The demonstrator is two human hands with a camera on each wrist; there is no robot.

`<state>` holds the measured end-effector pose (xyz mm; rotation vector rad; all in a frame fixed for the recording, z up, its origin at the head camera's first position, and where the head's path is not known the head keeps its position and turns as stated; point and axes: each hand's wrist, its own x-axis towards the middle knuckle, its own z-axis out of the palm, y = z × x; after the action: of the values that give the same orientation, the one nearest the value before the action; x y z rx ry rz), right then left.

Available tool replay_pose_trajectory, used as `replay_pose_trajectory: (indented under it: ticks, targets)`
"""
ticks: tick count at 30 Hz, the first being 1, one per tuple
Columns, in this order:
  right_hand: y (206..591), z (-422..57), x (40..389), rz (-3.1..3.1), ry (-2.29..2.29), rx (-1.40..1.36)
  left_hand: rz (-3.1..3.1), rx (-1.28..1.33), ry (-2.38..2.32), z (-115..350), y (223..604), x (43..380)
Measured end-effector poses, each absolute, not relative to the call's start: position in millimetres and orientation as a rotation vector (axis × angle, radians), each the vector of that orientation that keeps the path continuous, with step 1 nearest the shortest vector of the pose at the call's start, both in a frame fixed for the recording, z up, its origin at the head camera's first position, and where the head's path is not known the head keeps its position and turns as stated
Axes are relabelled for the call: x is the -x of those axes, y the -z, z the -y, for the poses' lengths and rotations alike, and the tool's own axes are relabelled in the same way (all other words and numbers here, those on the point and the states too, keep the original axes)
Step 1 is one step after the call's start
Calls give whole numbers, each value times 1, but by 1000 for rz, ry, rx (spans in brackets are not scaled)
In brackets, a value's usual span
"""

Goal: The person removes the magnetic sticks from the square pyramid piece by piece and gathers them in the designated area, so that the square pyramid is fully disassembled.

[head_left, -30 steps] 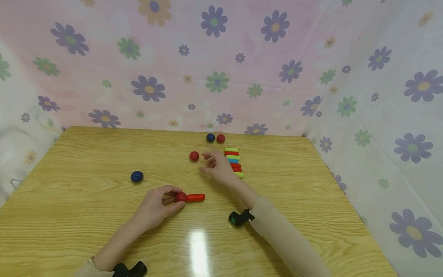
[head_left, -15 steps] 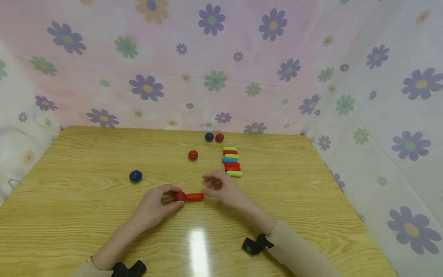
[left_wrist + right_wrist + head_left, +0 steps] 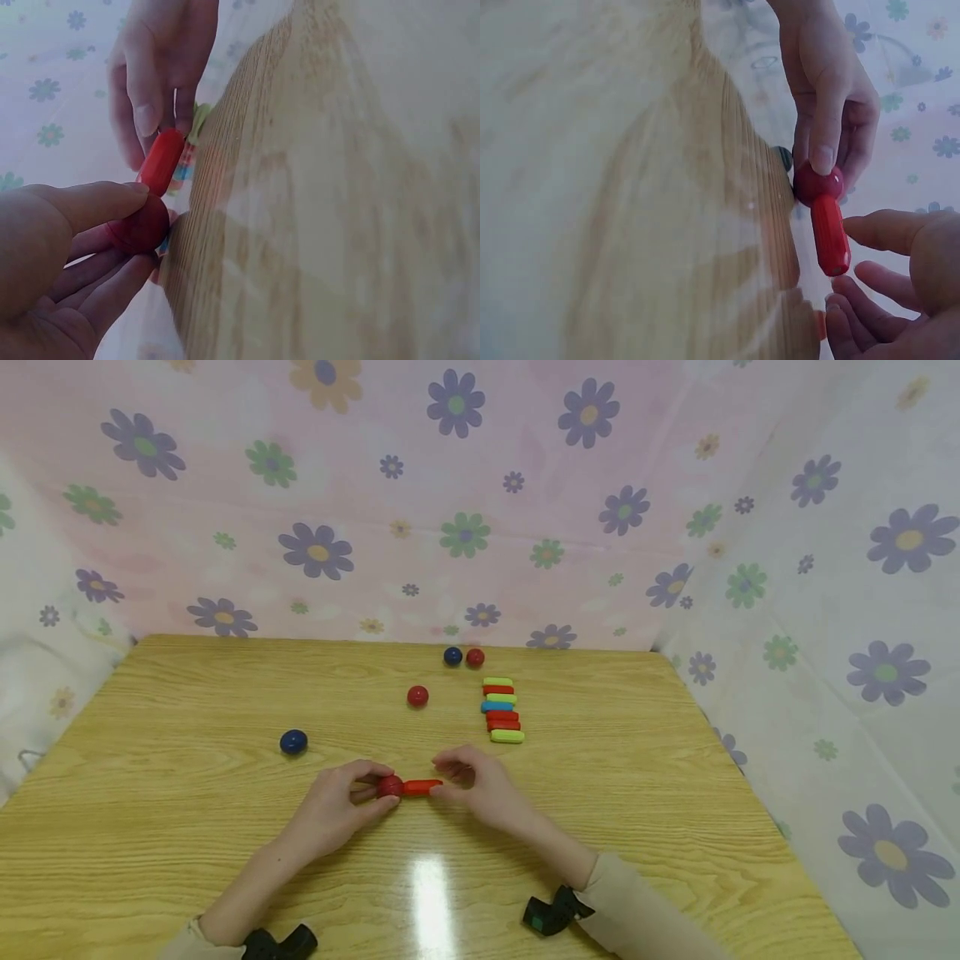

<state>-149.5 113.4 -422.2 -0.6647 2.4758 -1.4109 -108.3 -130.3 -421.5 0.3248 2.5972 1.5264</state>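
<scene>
My left hand (image 3: 337, 806) grips a dark red ball (image 3: 390, 787) between thumb and fingers, low over the wooden table. A bright red stick (image 3: 420, 787) is joined end-on to the ball and points right. In the left wrist view, the thumb lies on the ball (image 3: 142, 225) and the fingers are beneath it. My right hand (image 3: 487, 789) is at the stick's free end, its thumb tip beside it. The right wrist view has that thumb along the side of the stick (image 3: 830, 236), with the other fingers spread past its end and not closed round it.
On the table (image 3: 637, 810) lies a column of yellow, red and blue sticks (image 3: 501, 710). A blue ball (image 3: 294, 742) is at left and a red ball (image 3: 417, 696) in the middle. Another blue ball (image 3: 453, 656) and red ball (image 3: 475, 657) sit near the back edge.
My right hand has come from beside the stick column toward me, down to the red stick's free end. The left hand keeps its grip on the ball and stays in place.
</scene>
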Motion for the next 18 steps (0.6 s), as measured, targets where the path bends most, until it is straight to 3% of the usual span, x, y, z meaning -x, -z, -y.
replay_pose_trajectory:
  ticks: [18]
  targets:
    - [434,-85,147,-2482,1365,773,-2557,-357,-1561,130,423,109]
